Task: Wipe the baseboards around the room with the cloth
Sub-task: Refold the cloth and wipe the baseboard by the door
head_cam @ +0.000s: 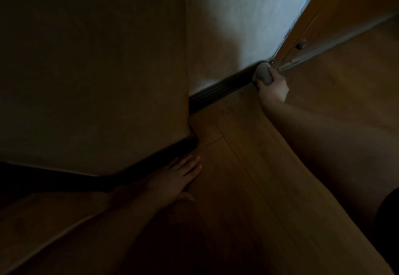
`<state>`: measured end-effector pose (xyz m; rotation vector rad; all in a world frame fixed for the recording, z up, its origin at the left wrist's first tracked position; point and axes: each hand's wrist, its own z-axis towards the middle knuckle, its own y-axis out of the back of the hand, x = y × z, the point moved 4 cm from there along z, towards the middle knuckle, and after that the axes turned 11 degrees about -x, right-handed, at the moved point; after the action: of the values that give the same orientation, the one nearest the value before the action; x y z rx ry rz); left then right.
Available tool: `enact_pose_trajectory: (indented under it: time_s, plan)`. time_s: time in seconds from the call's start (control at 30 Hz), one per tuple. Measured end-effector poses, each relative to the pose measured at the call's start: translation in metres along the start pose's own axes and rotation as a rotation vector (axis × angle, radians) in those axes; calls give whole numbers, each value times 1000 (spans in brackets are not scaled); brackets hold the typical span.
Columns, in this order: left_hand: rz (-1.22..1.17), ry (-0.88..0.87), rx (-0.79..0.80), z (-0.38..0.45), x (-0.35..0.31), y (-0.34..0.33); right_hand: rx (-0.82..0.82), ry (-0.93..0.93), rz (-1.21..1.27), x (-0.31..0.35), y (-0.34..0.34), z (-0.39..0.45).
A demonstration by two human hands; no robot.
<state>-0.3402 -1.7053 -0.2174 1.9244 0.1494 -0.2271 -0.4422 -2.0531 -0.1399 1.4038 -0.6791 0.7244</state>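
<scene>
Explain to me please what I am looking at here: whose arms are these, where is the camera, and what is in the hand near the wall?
There is no machine, only a person. One camera sits on the person's head and looks forward and down, so you see their own two bare arms reaching out.

The right hand holds a bunched grey cloth and presses it on the dark baseboard at its far end, beside a wooden door frame. The grip is closed around the cloth.

The left hand holds nothing. It lies flat and open on the wooden floor, next to another stretch of baseboard, probably for support.

The room is dim, so finer detail is hard to see.
</scene>
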Motion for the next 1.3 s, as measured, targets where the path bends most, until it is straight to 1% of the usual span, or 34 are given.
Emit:
enact_pose_trajectory:
  time_s: [0.07, 0.17, 0.27, 0.4, 0.57, 0.7, 0.83, 0.97, 1.0, 1.03, 1.1, 1.2, 1.23, 1.3]
  plan:
    - [-7, 2, 6, 0, 1, 1, 48, 40, 6, 3, -5, -20]
    - [-13, 3, -1, 1, 1, 1, 162, 66, 77, 4, -20, -63]
    - [4, 2, -2, 1, 1, 0, 259, 153, 76, 10, -37, -107]
    - [40, -4, -28, 1, 2, 0, 302, 249, 50, 18, -58, -146]
    - [46, -7, -31, 2, 2, 1, 358, 291, 19, 20, -58, -145]
    - [34, -9, -34, 0, 3, 1, 610, 407, -23, 32, -62, -148]
    - [59, -10, -24, 1, 3, 1, 765, 386, -41, 40, -62, -141]
    - [41, -13, -28, 0, 3, 1, 936, 506, -210, 53, -57, -122]
    - [28, -15, -33, 0, 4, 1, 939, 491, -239, 55, -55, -114]
    - [12, -19, -36, 0, 5, 2, 907, 433, -222, 54, -51, -104]
    - [-8, -25, -41, 0, 6, 2, 796, 303, -126, 48, -41, -84]
    - [-15, -30, -41, 1, 5, 2, 628, 256, -108, 26, -23, -59]
    - [-25, -24, -39, 2, 6, 2, 534, 222, -82, 17, -17, -50]
    - [-40, -15, -37, 2, 6, 2, 263, 68, 25, 2, -2, -29]
